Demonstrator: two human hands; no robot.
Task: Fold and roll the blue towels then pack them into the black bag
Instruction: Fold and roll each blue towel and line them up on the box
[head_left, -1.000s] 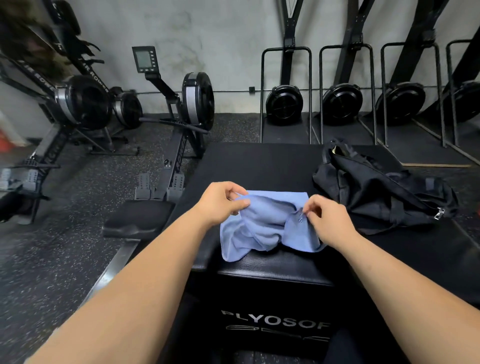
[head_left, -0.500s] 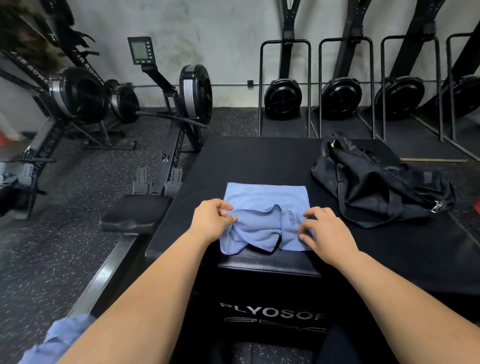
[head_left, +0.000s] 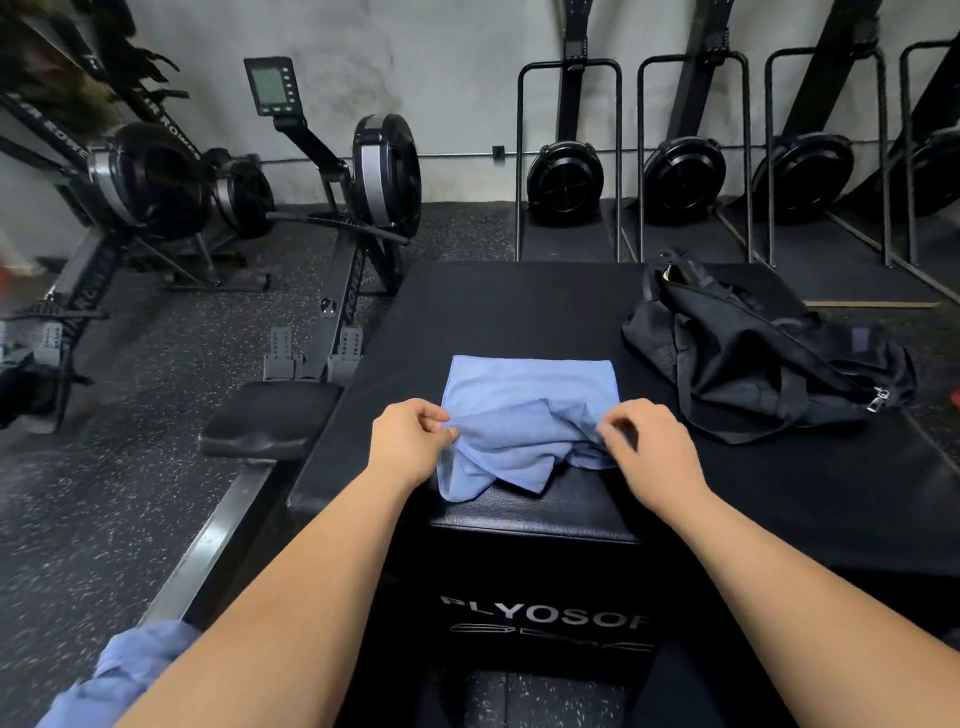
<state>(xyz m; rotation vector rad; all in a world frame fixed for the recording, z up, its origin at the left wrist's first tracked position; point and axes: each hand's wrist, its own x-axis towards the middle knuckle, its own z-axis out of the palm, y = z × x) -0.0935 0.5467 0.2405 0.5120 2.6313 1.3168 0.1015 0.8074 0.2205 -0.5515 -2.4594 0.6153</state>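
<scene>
Your blue towel now lies spread on the black box — a second ago it hung bunched between your hands. Your left hand and right hand each pinch a near edge; that half is rumpled, so folding has barely begun. The black bag sits just to its right.

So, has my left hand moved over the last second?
Yes. Judged against the black bag, the left hand has drawn back toward the person and slightly left, still pinching the blue towel.
</scene>
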